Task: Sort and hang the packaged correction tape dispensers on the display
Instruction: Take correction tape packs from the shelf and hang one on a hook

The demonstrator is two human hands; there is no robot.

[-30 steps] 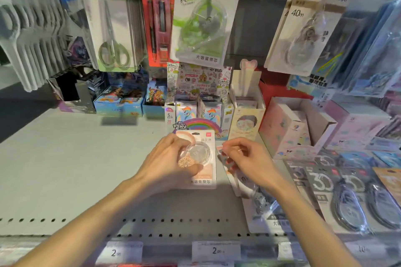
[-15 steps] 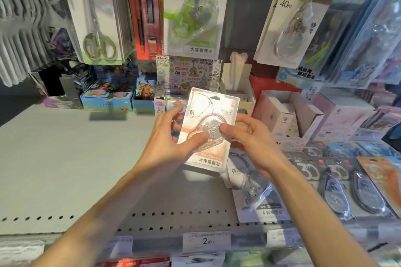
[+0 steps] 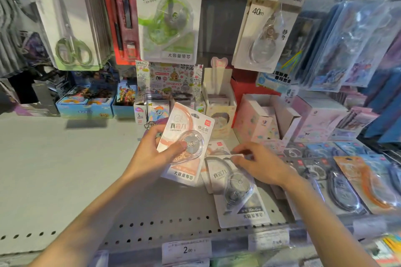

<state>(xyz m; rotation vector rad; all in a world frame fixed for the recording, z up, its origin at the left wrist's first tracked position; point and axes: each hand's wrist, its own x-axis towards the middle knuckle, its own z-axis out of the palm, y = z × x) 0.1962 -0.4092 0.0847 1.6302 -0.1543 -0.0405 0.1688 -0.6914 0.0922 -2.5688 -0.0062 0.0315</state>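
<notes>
My left hand (image 3: 152, 154) holds a peach-coloured correction tape pack (image 3: 186, 143) tilted above the grey shelf (image 3: 65, 169), thumb on its clear blister. My right hand (image 3: 258, 162) rests just to the right, fingertips on the top edge of a grey correction tape pack (image 3: 238, 188) lying on a small pile on the shelf. Above hang a green correction tape pack (image 3: 169, 13) and a clear 40 m pack (image 3: 264, 26) on display hooks.
Scissors packs (image 3: 71, 26) and a red pen pack (image 3: 121, 17) hang at upper left. Small display boxes (image 3: 219, 102) line the back of the shelf. More tape packs (image 3: 347, 182) lie flat at right. Price tags (image 3: 186, 249) run along the shelf's front edge.
The peach pack was lifted off the shelf with both hands. My right hand has now let go of it and dropped onto the grey pack lying below.
</notes>
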